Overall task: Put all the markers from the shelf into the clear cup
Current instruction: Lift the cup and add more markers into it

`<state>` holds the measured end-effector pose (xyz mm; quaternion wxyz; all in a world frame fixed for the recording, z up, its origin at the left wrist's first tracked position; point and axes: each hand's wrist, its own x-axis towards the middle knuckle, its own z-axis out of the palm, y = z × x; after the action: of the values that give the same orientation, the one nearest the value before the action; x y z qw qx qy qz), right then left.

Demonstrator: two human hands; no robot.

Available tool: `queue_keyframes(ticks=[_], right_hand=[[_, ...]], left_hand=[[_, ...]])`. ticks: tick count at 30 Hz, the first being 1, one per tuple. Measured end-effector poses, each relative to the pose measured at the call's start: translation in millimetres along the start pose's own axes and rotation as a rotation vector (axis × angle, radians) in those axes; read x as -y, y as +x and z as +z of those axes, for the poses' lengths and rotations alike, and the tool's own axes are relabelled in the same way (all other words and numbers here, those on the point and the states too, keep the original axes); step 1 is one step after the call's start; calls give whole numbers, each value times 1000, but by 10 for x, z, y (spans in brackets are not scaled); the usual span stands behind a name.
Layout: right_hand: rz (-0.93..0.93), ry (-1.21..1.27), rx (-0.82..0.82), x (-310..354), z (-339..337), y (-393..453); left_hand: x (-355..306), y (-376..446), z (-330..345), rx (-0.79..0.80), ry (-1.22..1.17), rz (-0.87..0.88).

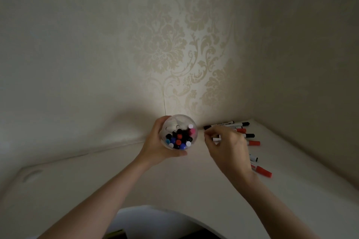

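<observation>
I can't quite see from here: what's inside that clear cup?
The clear cup in the left hand holds upright markers, showing black, red, blue, white and pink caps. Their barrels below are hidden.

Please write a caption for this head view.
Left hand holds the clear cup of markers; right hand reaches for markers on the shelf.

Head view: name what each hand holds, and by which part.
Left hand grips the clear cup round its side. Right hand reaches over the markers; whether it holds one cannot be told.
</observation>
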<state>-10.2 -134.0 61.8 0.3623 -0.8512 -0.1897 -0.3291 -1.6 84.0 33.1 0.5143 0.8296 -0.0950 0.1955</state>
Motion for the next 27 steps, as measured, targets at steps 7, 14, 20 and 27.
queue_keyframes(ticks=[7, 14, 20, 27], right_hand=[[7, -47, 115, 1, 12, -71], [23, -639, 403, 368, 173, 131], [44, -638, 440, 353, 169, 175], [141, -655, 574, 245, 312, -18]], left_hand=[[-11, -2, 22, -2, -48, -3], [-56, -31, 124, 20, 68, 32], [-10, -33, 100, -20, 64, 33], [-13, -88, 152, -30, 76, 72]])
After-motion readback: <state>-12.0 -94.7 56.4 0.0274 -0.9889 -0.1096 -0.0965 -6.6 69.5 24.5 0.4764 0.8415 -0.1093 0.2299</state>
